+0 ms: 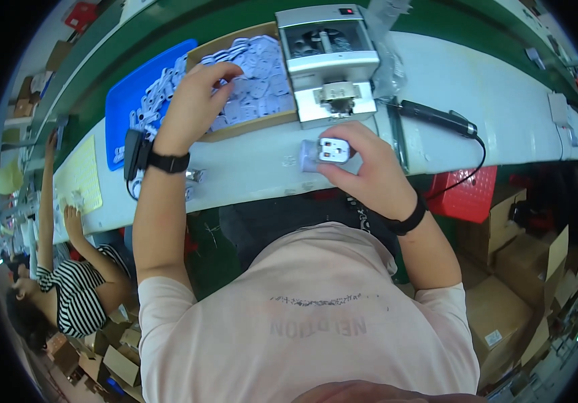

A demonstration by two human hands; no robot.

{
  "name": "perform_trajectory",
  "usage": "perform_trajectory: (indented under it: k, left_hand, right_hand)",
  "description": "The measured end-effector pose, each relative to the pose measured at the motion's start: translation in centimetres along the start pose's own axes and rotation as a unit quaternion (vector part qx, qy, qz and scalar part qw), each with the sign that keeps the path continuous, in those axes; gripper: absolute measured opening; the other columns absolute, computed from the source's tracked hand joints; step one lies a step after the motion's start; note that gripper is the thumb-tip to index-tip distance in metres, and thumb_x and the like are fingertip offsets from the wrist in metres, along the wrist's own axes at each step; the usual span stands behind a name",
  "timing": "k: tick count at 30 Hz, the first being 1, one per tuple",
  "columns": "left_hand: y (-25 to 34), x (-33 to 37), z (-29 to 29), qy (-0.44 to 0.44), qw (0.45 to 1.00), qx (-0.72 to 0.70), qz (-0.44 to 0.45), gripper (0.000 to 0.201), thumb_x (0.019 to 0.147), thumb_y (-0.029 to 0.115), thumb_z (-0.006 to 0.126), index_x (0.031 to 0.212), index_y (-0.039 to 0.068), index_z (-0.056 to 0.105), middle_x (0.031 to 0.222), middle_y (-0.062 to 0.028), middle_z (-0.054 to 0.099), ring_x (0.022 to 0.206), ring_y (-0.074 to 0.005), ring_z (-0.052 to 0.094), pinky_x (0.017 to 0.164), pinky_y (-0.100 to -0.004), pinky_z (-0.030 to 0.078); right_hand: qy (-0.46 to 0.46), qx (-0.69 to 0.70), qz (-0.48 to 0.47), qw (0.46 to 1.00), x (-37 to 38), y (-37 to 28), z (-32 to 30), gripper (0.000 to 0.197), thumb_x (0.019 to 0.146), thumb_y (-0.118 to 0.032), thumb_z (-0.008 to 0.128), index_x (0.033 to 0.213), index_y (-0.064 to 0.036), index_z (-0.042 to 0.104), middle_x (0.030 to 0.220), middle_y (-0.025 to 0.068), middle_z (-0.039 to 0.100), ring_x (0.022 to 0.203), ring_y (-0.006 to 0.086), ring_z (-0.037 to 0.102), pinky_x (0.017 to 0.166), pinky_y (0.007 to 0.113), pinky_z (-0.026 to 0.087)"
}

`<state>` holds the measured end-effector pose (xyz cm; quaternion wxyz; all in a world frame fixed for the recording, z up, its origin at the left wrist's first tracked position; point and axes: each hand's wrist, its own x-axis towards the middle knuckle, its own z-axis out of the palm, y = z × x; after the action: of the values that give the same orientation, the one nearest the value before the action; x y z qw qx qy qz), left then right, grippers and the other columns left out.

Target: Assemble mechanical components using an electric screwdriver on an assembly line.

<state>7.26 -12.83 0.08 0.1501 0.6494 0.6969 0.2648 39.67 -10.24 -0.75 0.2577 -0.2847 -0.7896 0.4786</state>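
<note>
"White and pale lilac, that block (330,152): where is it?"

"At one o'clock from the middle of the view, in the right hand (367,156). The thumb presses its six o'clock side, the fingers its twelve. Whether it also touches the bench (504,87), I cannot tell."

"How does it look?"

"Squat and boxy, with rounded corners. Its white face is turned up toward the camera and carries small dark and brownish openings, too small to make out exactly. The lilac body shows toward nine o'clock, smooth and slightly glossy."

"And the left hand (198,101)?"

"At eleven o'clock, over the cardboard box (252,125), thumb and index finger bent toward each other above a heap of parts (262,84). Whether the fingertips grip one, I cannot tell."

"What are those like?"

"Small, flat, whitish-lilac plates with rounded corners, lying over one another at all angles."

"Anything round about?"

"At ten o'clock, a blue tray (124,97) with more whitish pieces. Just past twelve, a silver machine (333,67) with a red switch. At two, a black handheld tool (440,119) trailing a cord; at three, a red plastic piece (462,193)."
</note>
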Motion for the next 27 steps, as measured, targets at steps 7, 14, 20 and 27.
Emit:
perform_trajectory:
  k: [7,14,20,27]
  left_hand:
    - [8.7,-5.6,3.8,-0.003,0.947,-0.277,0.164,0.025,0.084,-0.007,0.062,0.102,0.006,0.074,0.118,-0.0129,0.075,0.111,-0.0305,0.069,0.095,-0.0407,0.054]
    - [9.3,-5.6,6.1,-0.019,0.931,-0.305,0.201,0.028,0.083,-0.005,0.067,0.108,0.007,0.072,0.126,-0.0143,0.073,0.113,-0.0347,0.068,0.099,-0.0439,0.052]
    - [8.4,-6.0,7.0,-0.02,0.923,-0.291,0.251,0.025,0.085,-0.001,0.073,0.109,0.007,0.07,0.129,-0.0156,0.071,0.114,-0.0372,0.067,0.099,-0.0466,0.051]
    - [7.1,-4.9,6.8,0.02,0.939,-0.207,0.275,0.03,0.087,0.005,0.078,0.114,0.01,0.067,0.122,-0.0143,0.072,0.106,-0.0359,0.067,0.092,-0.0472,0.052]
  right_hand:
    - [-0.04,0.095,0.01,0.995,0.7,1.2,-0.3,0.042,0.081,-0.007,0.083,0.12,-0.0017,0.066,0.111,0.0109,0.065,0.091,0.0212,0.066,0.078,0.03,0.054]
    - [-0.056,0.099,0.006,0.993,0.3,1.4,0.0,0.042,0.08,-0.006,0.082,0.118,-0.0012,0.066,0.105,0.0101,0.062,0.086,0.0215,0.065,0.077,0.032,0.054]
    - [-0.038,0.112,-0.008,0.993,0.1,2.4,-0.4,0.04,0.079,-0.006,0.081,0.116,-0.0012,0.067,0.105,0.0097,0.063,0.086,0.0225,0.065,0.077,0.033,0.054]
    - [-0.04,0.05,-0.024,0.998,1.4,2.1,-0.2,0.037,0.082,-0.011,0.081,0.115,-0.0007,0.068,0.105,0.0121,0.064,0.086,0.0244,0.065,0.079,0.034,0.054]
